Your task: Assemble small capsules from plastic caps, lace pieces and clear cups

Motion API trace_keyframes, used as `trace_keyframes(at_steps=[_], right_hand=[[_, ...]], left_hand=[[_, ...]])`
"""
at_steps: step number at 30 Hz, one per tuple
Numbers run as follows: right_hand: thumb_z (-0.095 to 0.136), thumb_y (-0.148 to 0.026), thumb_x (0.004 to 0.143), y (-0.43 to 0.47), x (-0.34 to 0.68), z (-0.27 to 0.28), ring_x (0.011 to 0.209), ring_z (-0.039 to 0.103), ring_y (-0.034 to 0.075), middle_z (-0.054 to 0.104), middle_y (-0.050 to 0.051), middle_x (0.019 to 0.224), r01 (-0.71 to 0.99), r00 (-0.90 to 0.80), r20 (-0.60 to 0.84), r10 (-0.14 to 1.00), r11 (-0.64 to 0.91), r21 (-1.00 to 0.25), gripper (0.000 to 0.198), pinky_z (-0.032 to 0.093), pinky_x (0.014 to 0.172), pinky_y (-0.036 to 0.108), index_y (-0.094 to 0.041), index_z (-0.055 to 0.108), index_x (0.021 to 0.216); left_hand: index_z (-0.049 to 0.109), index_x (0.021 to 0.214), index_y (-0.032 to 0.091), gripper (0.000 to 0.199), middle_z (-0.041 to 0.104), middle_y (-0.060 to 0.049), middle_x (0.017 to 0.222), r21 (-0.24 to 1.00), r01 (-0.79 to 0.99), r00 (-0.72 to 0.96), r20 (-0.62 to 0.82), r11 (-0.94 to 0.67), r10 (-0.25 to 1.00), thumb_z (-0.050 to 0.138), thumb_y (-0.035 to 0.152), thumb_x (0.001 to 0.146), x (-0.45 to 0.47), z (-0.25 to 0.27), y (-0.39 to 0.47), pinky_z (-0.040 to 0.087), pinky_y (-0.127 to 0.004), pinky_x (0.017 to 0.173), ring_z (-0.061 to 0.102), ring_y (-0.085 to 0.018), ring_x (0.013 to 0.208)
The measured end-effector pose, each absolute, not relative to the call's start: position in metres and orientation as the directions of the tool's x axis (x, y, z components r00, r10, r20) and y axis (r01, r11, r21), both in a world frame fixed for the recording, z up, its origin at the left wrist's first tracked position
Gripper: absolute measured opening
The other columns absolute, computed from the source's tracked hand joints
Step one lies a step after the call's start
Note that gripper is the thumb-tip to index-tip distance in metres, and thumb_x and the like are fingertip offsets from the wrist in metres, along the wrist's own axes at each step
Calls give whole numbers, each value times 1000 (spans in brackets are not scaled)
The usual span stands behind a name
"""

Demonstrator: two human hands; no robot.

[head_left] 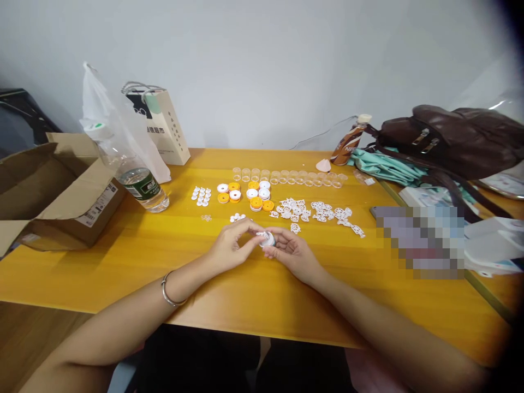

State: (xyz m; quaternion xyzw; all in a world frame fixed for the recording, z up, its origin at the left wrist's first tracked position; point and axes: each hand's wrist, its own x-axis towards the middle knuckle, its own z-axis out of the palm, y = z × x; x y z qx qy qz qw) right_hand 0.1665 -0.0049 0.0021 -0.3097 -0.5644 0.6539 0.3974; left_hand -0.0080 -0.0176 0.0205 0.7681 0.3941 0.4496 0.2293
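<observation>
Between my two hands, just above the table, is a small round white piece (267, 239) with a clear or grey part on it; its exact kind is hard to make out. My left hand (234, 243) pinches it from the left with thumb and fingers. From the right, my right hand (295, 252) grips its edge, thumb below and fingers curled behind. Just beyond lie white and orange round discs (256, 203), some stacked. White lacy openwork pieces (292, 208) are spread to the right. Small white knobs (201, 195) and tiny clear bits (206, 218) lie to the left.
Clear plastic cups (286, 177) line the back. At left stand a cardboard box (96, 218), a water bottle (143, 188) and a paper bag (172, 131). At right are a drink bottle (347, 143), a brown leather bag (458, 142) and a blurred-out flat object (417, 240).
</observation>
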Motion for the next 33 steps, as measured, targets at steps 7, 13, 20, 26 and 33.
trace_keyframes(at_steps=[7,13,20,26,33], right_hand=[[72,-27,65,-2,168,0,60,58,7,63,-3,73,-148,-497,7,868,-77,-986,36,51,61,23,-21,54,96],[71,-29,66,1,169,0,59,58,8,64,-3,73,-138,-495,0,869,-78,-987,36,51,61,24,-20,56,98],[70,-30,68,3,170,-3,62,61,9,66,0,76,-146,-474,-22,880,-103,-984,37,50,64,26,-19,57,101],[70,-31,68,5,171,-2,67,63,11,68,1,80,-177,-492,-24,870,-127,-976,39,51,69,27,-19,59,103],[70,-33,68,6,172,-4,70,64,11,69,3,83,-206,-498,-1,867,-119,-971,40,50,71,27,-18,59,104]], left_hand=[[61,102,18,22,67,-6,95,759,371,249,474,-535,844,55,25,82,-9,16,-15,51,-29,79,63,-15,84],[62,95,17,18,66,-6,89,751,365,200,514,-551,834,58,26,80,-11,19,-14,51,-31,77,61,-15,80],[62,92,17,18,65,-6,92,767,400,-72,572,-501,817,51,28,84,-32,35,8,48,-29,83,61,-15,88],[57,105,14,29,58,-11,114,609,748,22,373,-262,928,53,18,77,-64,60,94,41,-39,94,54,-23,105],[58,103,10,41,59,-15,115,636,751,18,248,-177,969,63,8,63,-66,47,163,38,-39,95,53,-26,107]])
